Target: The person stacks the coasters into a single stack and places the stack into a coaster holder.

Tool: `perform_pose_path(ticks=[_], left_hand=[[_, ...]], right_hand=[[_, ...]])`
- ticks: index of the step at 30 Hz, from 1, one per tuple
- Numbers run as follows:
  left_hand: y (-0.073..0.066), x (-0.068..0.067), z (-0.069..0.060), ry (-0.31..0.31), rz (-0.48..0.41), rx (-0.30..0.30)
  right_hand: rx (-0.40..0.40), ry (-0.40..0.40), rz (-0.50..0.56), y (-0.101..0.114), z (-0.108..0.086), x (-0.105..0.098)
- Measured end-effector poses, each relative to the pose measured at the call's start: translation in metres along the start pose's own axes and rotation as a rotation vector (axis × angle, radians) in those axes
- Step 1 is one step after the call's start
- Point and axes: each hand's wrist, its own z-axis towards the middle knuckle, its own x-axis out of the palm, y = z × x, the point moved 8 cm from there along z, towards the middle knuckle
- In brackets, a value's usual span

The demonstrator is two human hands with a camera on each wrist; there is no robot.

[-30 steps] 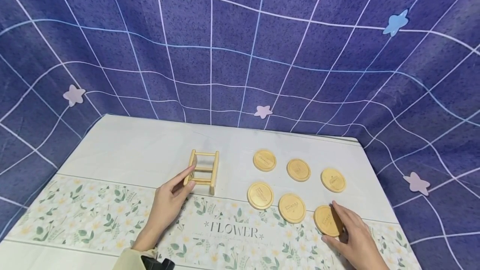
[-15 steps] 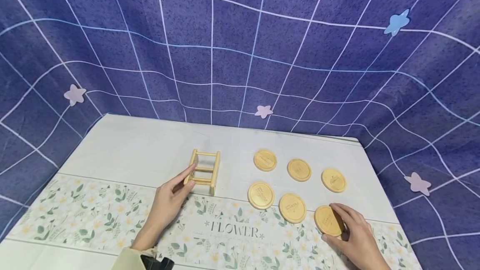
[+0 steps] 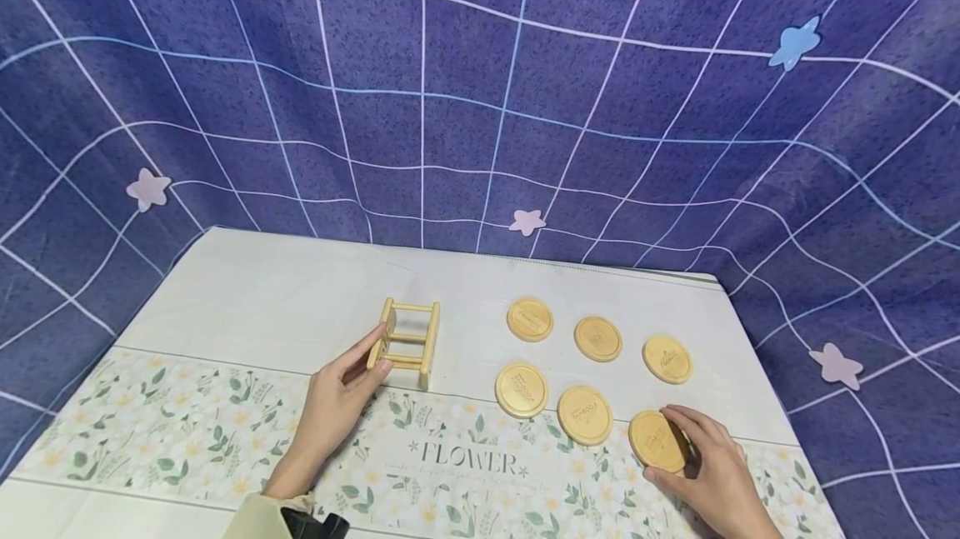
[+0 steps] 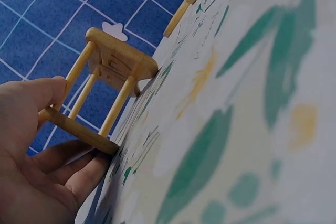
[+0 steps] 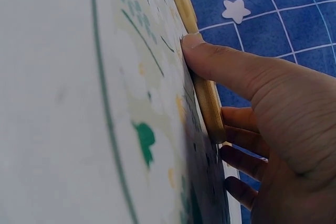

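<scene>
My left hand (image 3: 341, 401) holds the left end panel of a small wooden coaster rack (image 3: 430, 347), which stands on the table with its bars between two end panels. In the left wrist view the thumb lies by a bar of the rack (image 4: 119, 59) and the fingers are behind and under the near panel. My right hand (image 3: 716, 472) grips the edge of a round wooden coaster (image 3: 654, 441), the nearest one on the right. From the right wrist, that coaster (image 5: 209, 109) shows edge-on against the cloth, between thumb and fingers.
Several other engraved coasters lie flat in two rows, among them one at front left (image 3: 521, 390), one at front middle (image 3: 584, 416) and one at back right (image 3: 667, 359). A white and floral cloth (image 3: 465, 485) covers the table. Behind hangs a blue gridded curtain (image 3: 465, 147).
The right hand's fingers have shifted slightly on the edge of the near right coaster. The left hand and the rack stay almost still.
</scene>
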Motion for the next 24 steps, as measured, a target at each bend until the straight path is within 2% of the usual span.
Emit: perform_pose_path(ticks=[6,17,24], left_hand=[[-0.0005,0.0005,0.0005,-0.008,-0.017,0.0],[-0.0005,0.0027,-0.0006,-0.002,-0.01,-0.005],[-0.0002,0.0026,-0.0006,-0.004,-0.018,-0.003]], right_hand=[[0.004,-0.001,0.008,0.0003,0.0004,0.0003],[-0.001,-0.077,-0.002,-0.001,-0.0018,-0.0038],[0.006,-0.094,0.008,-0.0025,-0.0019,-0.0056]])
